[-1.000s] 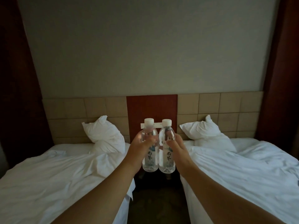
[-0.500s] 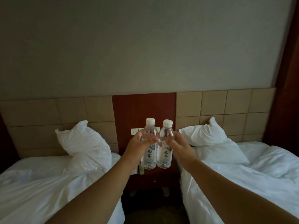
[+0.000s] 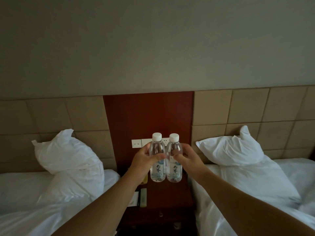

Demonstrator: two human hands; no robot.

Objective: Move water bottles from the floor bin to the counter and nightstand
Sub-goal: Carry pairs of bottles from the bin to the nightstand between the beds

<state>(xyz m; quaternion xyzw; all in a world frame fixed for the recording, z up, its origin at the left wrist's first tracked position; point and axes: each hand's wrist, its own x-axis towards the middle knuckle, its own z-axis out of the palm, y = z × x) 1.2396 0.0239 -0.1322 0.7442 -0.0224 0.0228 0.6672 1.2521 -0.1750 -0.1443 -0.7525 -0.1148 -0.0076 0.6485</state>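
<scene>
bottles first: from the head view we see our left hand (image 3: 144, 160) curled around the left water bottle (image 3: 157, 165) and our right hand (image 3: 186, 159) curled around the right water bottle (image 3: 173, 166), both upright, white-capped, side by side and touching or nearly so, held in the air above the dark red nightstand (image 3: 170, 193). between two white beds we see the nightstand carrying a few small items near its left edge, too dim to name, with a white socket strip (image 3: 137, 143) on the red panel behind the bottles and a pillow (image 3: 228, 149) propped on the right bed.
</scene>
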